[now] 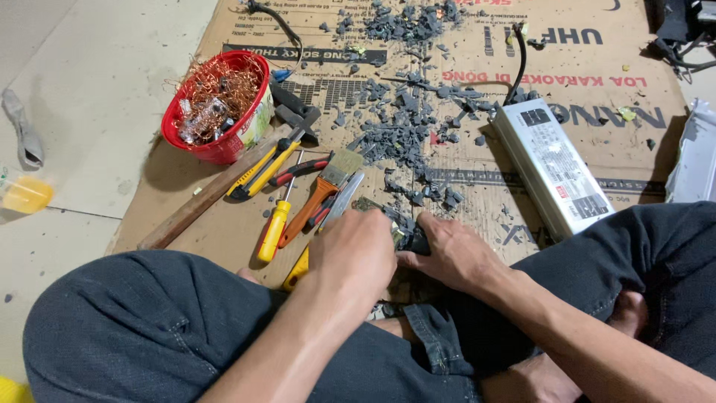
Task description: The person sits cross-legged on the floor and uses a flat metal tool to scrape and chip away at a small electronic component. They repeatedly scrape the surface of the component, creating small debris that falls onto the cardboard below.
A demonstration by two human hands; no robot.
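Both my hands meet at the near edge of the cardboard sheet (224, 239), just in front of my crossed legs. My left hand (356, 250) is curled shut over something I cannot make out beneath it; my right hand (451, 254) is closed around a small dark block (412, 240), pinned down on the cardboard. That block lies between the two hands, touching both, its long axis running roughly left to right, and the right hand has the firmer hold. Dark grey fragments (406, 127) spread from it toward the far edge. Off to the right, a long silver metal box (552, 168) with a white label and black patches lies slanted toward the far edge. Near the left edge sits a red bowl (216, 145) of copper wire scraps, with a yellow-handled screwdriver (274, 227) and a paintbrush (328, 186) beside it.
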